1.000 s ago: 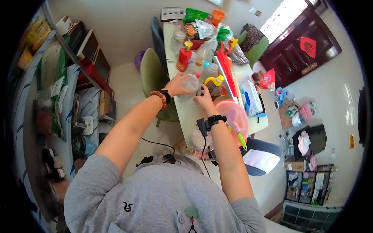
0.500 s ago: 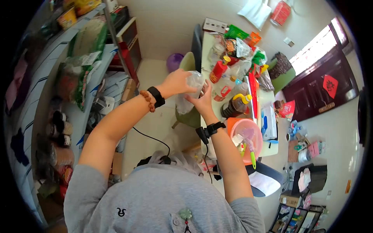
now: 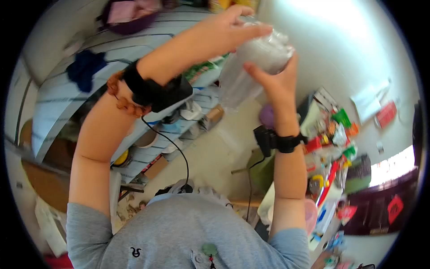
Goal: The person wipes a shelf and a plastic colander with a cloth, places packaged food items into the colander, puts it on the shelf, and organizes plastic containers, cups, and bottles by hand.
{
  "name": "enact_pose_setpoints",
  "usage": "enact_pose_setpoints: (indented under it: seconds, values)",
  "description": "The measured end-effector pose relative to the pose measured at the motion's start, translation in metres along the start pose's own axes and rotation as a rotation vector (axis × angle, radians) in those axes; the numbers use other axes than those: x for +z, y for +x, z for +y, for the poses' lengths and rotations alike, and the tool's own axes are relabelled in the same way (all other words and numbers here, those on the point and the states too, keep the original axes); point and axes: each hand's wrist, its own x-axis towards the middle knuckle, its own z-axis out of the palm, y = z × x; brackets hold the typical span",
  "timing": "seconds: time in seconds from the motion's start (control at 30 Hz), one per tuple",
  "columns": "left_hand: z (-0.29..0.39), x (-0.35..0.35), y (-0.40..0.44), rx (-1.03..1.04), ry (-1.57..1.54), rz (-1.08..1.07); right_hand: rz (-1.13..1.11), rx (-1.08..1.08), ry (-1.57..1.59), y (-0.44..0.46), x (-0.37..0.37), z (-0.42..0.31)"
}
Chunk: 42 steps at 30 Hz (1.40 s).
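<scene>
Both hands hold a clear plastic-wrapped bundle (image 3: 264,56) high up at the top centre, above the shelving. Its rounded end looks crinkled, and a loose, see-through sleeve hangs down to the left; what the wrap contains I cannot make out. My left hand (image 3: 235,29) grips the upper end from above, thumb stretched across it. From the lower right, my right hand (image 3: 281,83) clasps the bundle with the thumb on the near face and the other fingers mostly hidden behind. Each wrist wears a black strap with a small device, and a beaded bracelet is on the left.
Grey-white shelves (image 3: 150,45) with dark stripes stand on the left, carrying cloths, boxes and packets. To the right, a table (image 3: 266,201) is crowded with bottles, packets and a pink tub (image 3: 310,215). A green chair (image 3: 260,170) and a purple ball (image 3: 267,115) are between them.
Both hands have lifted the plastic-wrapped bundle up and away from the table edge. My view has swung left toward the shelves, so the table now appears farther right.
</scene>
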Motion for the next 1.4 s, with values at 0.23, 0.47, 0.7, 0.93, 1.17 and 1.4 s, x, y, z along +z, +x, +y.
enact_pose_setpoints:
  seconds: [0.23, 0.47, 0.7, 0.93, 1.17, 1.4]
  values:
    - [0.076, -0.144, -0.059, -0.112, 0.026, 0.179, -0.339, -0.133, 0.319, 0.084, 0.105, -0.098]
    - [0.116, -0.22, -0.142, -0.172, 0.351, 0.574, -0.773, -0.212, 0.557, 0.122, 0.245, -0.171]
    - [0.118, -0.314, -0.206, -0.218, 0.525, 0.862, -1.047, -0.397, 0.539, 0.105, 0.363, -0.235]
    - [0.098, -0.422, -0.258, -0.309, 1.312, 0.45, -0.879, -0.222, 0.515, 0.103, 0.544, -0.26]
    - [0.057, -0.525, -0.235, -0.668, 1.661, 0.446, -1.106, -0.152, 0.497, 0.12, 0.671, -0.256]
    - [-0.017, -0.559, -0.248, -0.683, 1.544, 0.594, -0.799, -0.069, 0.41, 0.127, 0.799, -0.227]
